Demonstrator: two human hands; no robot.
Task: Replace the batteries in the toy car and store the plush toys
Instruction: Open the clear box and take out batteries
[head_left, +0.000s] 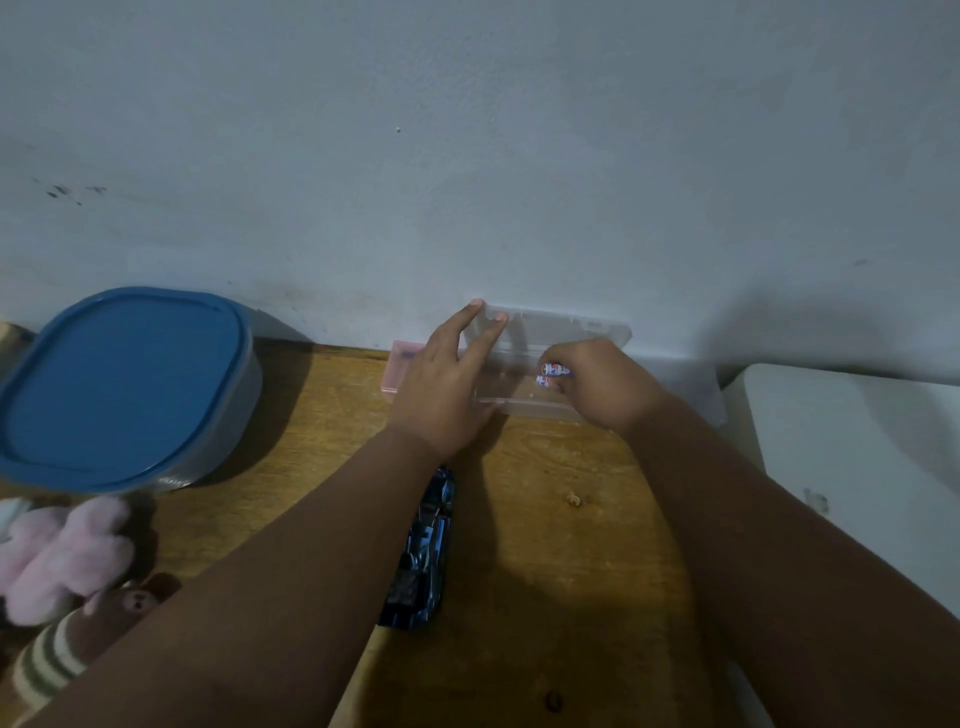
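Nearest to me, well in front of the clear box (524, 408) and partly under my left forearm, the toy car (426, 551) lies on the worktop (545, 545). The plush toys (62, 556) sit far to the left of the box, in front of the blue-lidded container (124, 384).

At the box, my hands are apart. My left hand (441, 384) has straight fingers pressed against the raised lid (561, 327), propping it toward the wall (467, 156) behind the box. My right hand (597, 384) is over the box's open interior, fingers pinched on two batteries (551, 375).

Hazards, as I judge them:
- The lid is propped, not latched. Easing the left hand off may drop it onto my right fingers.
- The batteries are small and round. A loose pinch may let one roll off the worktop.
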